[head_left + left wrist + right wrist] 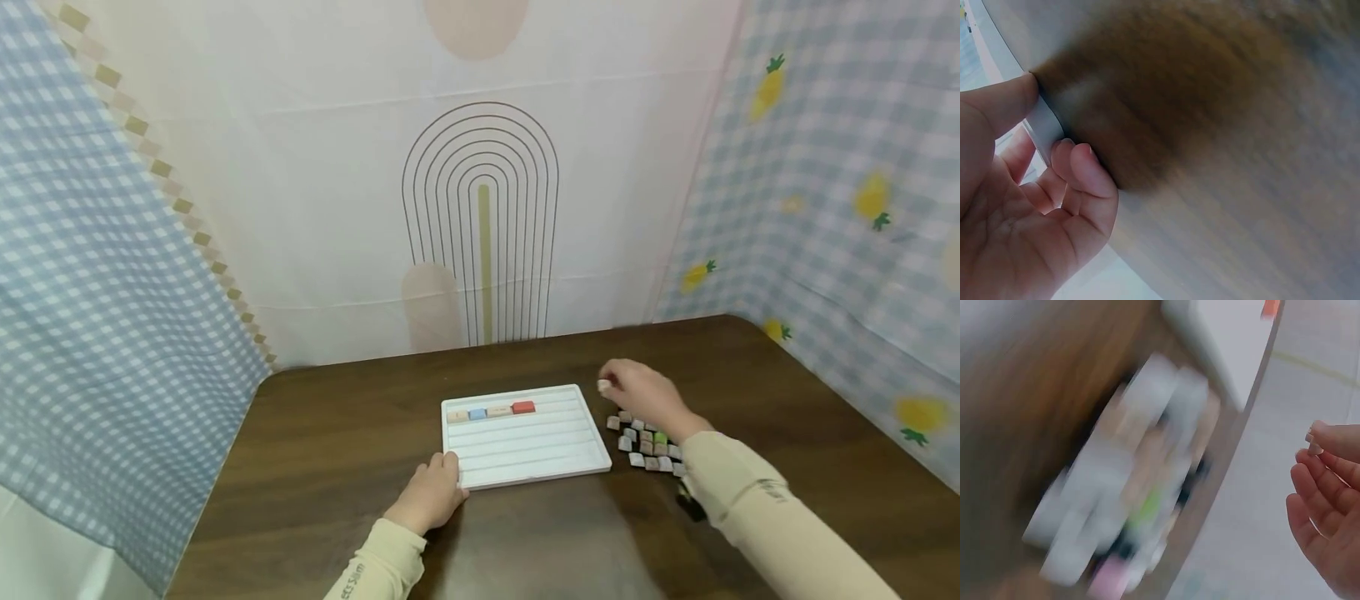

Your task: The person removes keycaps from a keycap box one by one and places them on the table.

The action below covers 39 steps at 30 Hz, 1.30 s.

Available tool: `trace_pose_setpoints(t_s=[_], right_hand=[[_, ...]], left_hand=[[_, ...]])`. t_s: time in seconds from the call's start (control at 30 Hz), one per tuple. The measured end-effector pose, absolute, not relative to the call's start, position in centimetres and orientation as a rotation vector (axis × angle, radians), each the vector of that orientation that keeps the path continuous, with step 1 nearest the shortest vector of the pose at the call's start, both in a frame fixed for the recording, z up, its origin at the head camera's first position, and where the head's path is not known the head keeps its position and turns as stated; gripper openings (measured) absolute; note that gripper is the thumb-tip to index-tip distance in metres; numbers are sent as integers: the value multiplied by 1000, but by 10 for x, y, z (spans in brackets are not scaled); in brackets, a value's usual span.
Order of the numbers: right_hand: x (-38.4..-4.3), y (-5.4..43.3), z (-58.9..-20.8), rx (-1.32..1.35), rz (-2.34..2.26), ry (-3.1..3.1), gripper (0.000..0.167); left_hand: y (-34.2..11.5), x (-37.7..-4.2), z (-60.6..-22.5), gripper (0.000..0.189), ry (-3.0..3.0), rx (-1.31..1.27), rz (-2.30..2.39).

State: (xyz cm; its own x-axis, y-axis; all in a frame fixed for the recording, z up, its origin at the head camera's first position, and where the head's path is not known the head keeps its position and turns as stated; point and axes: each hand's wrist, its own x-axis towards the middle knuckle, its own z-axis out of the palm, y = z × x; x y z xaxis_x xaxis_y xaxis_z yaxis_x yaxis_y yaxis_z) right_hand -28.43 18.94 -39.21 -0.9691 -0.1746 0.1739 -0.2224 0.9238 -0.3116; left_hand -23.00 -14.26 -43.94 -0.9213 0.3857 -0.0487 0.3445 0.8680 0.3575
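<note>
A white ridged tray (525,450) lies on the table. Along its top row sit a beige keycap (457,416), a blue keycap (477,413), a longer beige keycap (498,411) and a red keycap (523,407). My left hand (429,493) grips the tray's near left corner; its thumb and curled fingers close round the white edge (1044,128) in the left wrist view. Up beyond the tray's right side, my right hand (643,393) pinches a small pale keycap (603,386) between thumb and fingertips. The right wrist view shows this keycap (1313,442) partly hidden by the fingers.
Several loose keycaps (651,447), mostly white and beige with one green, lie in a cluster right of the tray, below my right hand. A dark object (690,504) lies near my right sleeve. Patterned cloth (337,208) hangs behind the brown table (337,433).
</note>
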Motion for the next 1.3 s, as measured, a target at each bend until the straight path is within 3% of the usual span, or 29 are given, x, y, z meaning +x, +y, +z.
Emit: trace_pose_setpoints(t_s=[0.23, 0.47, 0.93, 1.3], right_hand=[[-248, 254, -394, 195, 471, -3014, 17], [-224, 280, -415, 154, 462, -3144, 15], [-222, 282, -434, 131, 430, -3155, 16], [-245, 259, -400, 178, 449, -3100, 17]], left_hand=[[-153, -232, -436, 27, 2936, 530, 502], [-155, -233, -434, 27, 2953, 557, 490], [-148, -233, -437, 26, 2937, 591, 512], [-142, -231, -437, 26, 2907, 574, 531]])
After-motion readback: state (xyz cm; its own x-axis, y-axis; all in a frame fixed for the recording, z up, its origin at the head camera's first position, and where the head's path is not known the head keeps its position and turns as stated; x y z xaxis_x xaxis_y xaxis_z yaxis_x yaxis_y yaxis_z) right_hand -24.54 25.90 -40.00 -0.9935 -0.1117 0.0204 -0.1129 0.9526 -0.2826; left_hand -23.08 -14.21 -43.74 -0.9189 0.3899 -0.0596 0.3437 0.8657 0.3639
